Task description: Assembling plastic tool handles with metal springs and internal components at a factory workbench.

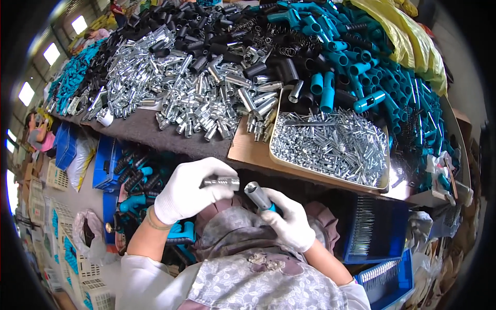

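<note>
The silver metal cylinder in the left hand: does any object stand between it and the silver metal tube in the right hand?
Nothing visible does. Only a narrow gap separates the silver metal cylinder in the white-gloved left hand from the silver metal tube in the white-gloved right hand.

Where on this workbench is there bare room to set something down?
Bare: the grey-brown cloth strip along the near edge, before the heaped silver metal tubes; and a small brown cardboard patch between that cloth and the shallow cream tray. Crowded: the tray, full of small silver metal pieces, and the piles of black tubes and teal plastic parts behind.
</note>
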The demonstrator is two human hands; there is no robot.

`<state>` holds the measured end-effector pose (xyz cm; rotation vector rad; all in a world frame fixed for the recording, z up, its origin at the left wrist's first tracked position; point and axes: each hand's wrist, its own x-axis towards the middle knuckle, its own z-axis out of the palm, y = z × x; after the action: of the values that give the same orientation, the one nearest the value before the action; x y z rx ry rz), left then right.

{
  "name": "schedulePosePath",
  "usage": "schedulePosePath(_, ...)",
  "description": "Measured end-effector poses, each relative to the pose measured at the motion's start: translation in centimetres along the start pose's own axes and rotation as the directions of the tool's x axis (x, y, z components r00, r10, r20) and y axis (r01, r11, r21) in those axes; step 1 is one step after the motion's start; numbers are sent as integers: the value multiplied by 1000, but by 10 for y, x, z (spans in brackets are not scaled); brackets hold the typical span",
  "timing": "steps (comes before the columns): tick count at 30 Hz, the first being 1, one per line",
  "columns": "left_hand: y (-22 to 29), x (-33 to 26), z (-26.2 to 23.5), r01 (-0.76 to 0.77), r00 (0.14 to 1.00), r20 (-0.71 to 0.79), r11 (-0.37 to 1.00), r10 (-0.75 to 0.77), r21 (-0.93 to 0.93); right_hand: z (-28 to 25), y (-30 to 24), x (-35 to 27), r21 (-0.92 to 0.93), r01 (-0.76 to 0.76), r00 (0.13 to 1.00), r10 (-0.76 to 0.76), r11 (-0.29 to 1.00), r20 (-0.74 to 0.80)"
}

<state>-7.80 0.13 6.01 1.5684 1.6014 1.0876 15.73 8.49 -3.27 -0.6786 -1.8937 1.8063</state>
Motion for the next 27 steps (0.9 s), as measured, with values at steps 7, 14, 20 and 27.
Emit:
schedulePosePath(7,6,2,9,158,975,143,982,-172,106,4,-14,-6,-532,221,950,-304,817,-73)
schedulePosePath(14,5,4,22,-70,987,154,982,43,177,-10,-16,-9,-673,244,935,-353,698,-27)
schedulePosePath(20,1,5,28,-510,859,186,826,476,242,-13,-5,-10,-444,293,948,-317,847,23)
schedulePosePath(27,-17,2,39,391,919,130,900,-371,-195,-1,-20,-3,-904,185,863,-504,385,-38)
